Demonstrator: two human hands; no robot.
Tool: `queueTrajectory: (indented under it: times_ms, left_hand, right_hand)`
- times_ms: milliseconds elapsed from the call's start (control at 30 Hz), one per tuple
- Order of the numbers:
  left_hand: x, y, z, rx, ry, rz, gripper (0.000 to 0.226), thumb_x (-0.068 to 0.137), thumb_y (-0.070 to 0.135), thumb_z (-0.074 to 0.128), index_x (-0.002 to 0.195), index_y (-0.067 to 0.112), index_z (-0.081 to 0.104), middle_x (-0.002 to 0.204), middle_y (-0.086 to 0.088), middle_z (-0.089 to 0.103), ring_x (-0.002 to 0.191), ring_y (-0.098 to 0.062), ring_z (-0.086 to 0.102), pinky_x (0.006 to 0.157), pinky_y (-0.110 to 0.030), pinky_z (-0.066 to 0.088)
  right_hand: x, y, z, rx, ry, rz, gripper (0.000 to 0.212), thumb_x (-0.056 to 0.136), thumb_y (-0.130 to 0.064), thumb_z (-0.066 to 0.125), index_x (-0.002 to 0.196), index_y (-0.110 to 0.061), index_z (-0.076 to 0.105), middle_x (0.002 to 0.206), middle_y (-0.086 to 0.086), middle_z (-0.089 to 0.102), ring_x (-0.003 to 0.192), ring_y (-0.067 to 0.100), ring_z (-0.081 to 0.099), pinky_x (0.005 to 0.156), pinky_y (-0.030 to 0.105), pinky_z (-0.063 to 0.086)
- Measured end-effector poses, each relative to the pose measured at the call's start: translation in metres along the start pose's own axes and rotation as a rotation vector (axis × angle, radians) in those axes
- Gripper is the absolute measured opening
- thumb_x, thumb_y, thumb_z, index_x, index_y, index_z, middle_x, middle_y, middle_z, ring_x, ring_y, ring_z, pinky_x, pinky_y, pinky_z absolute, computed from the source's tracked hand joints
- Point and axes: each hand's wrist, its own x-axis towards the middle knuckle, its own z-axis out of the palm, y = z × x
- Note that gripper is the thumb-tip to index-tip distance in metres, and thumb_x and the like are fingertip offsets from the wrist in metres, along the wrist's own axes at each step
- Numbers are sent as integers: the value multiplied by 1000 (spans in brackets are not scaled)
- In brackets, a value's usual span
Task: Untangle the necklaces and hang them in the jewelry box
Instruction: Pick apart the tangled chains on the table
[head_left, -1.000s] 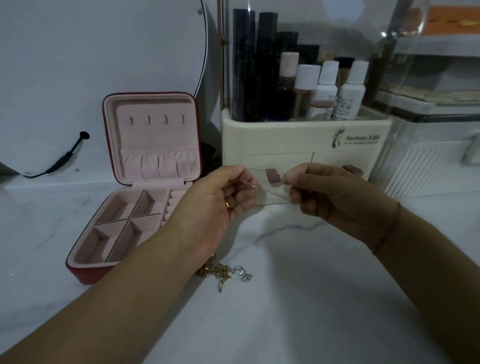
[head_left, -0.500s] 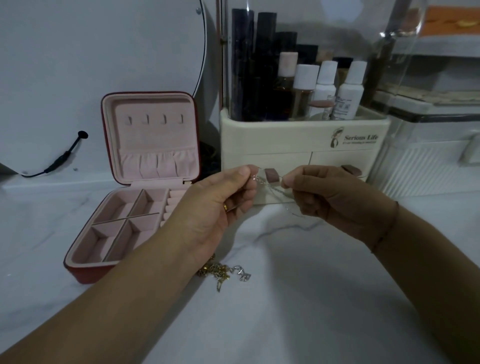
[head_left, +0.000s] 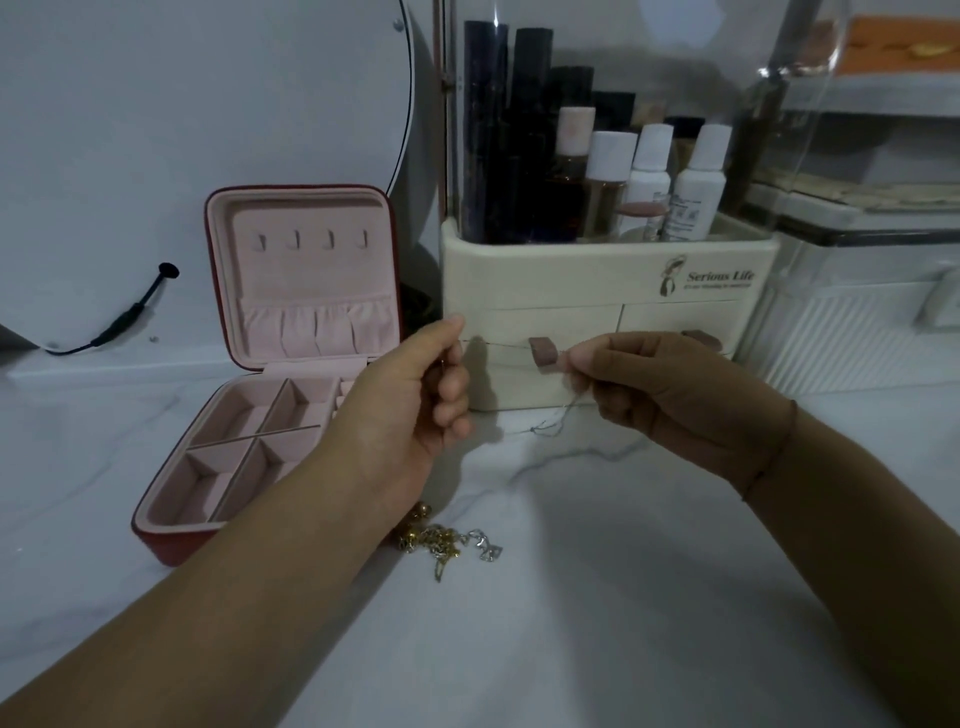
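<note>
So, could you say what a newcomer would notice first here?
The left hand and right hand pinch a thin silvery chain taut between them, mid-frame. To their left an open red pink-lined jewelry box stands with bare hooks; a gold-and-silver necklace tangle lies by the left forearm.

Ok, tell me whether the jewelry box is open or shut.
Open. The jewelry box has its lid standing upright behind the base, showing four hooks with nothing hanging on them.

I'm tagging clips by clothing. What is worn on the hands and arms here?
The left forearm and right forearm are bare, with no sleeves in view. The right hand has a thin dark cord bracelet round its wrist. The left hand shows no bracelet or watch.
</note>
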Motion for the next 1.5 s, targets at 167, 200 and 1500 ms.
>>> queueTrajectory:
  times_ms: [167, 200, 1500]
  left_hand:
    - [-6, 0, 3, 361, 21, 109, 26, 87, 28, 61, 65, 17, 54, 52, 3, 39, 39, -7, 26, 34, -16, 22]
    - [-7, -1, 4, 433, 45, 134, 28, 88, 28, 61, 64, 17, 55, 52, 2, 39, 39, -6, 26, 35, -15, 23]
    - [-13, -17, 17, 402, -72, 332, 7, 78, 3, 70, 78, 9, 68, 71, -5, 62, 65, -10, 53, 60, -11, 46]
  right_hand:
    - [0, -3, -7, 50, 116, -2, 22, 66, -22, 66, 79, -6, 75, 70, 3, 60, 53, 5, 41, 53, 13, 41]
    - [0, -5, -9, 48, 139, -14, 25, 66, -22, 66, 83, -5, 73, 64, 1, 55, 52, 5, 40, 52, 13, 40]
    - [-7, -6, 13, 181, -167, -117, 15, 65, -9, 69, 79, -13, 73, 71, 8, 62, 59, 12, 59, 56, 19, 50]
